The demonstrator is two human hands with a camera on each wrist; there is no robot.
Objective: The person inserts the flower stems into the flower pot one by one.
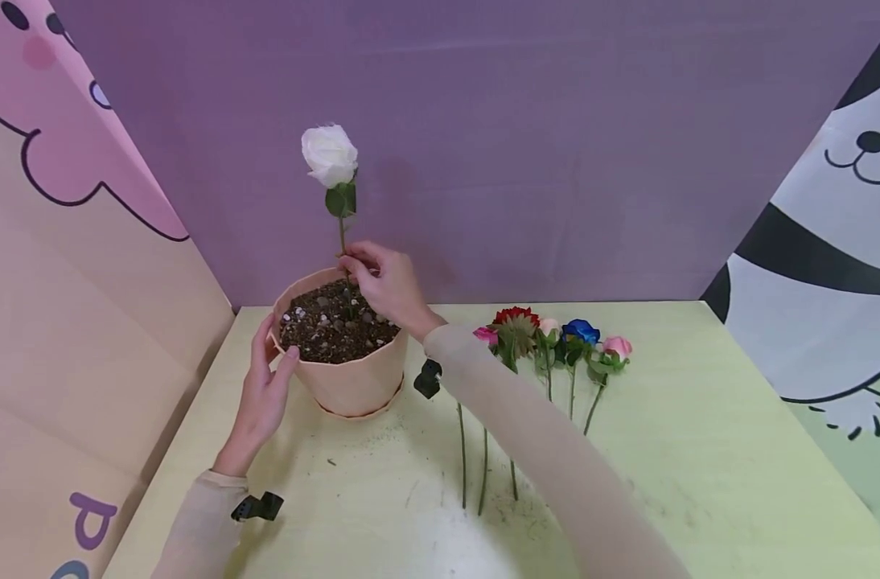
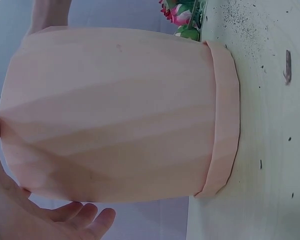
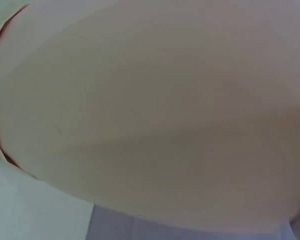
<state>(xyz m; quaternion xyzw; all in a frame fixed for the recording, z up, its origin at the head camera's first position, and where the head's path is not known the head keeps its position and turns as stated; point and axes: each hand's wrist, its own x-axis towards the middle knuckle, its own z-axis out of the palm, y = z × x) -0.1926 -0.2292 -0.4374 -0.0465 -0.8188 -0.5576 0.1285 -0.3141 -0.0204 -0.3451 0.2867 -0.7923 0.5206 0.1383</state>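
Pinching the green stem point(image 1: 342, 233) of a white rose with ruffled petals point(image 1: 329, 155) between thumb and fingers, your right hand point(image 1: 392, 281) shows in the head view above the far right part of a pale pink, faceted flowerpot point(image 1: 356, 382). The bloom stands above your fingers and slightly to their left, a green leaf point(image 1: 341, 199) just under it; below your fingertips the stem runs down to the dark, pebbly soil point(image 1: 324, 322). Your left hand point(image 1: 262, 402) holds the pot at its left side, thumb on the near rim and fingers round the outside. The pot sits in a matching pink saucer point(image 1: 368, 412) on a pale yellow-green table point(image 1: 701, 450). To the right, partly behind your right sleeve, lie a red flower point(image 1: 516, 316), a blue rose point(image 1: 581, 330) and a pink rose point(image 1: 617, 346), among others.

In your left wrist view, the pot appears sideways and fills most of the frame. Your left thumb touches its rim; the other fingers spread along the wall, some tips showing past its edge.

In your right wrist view, the pot's wall covers nearly everything, so you cannot tell your right hand's grip from there.
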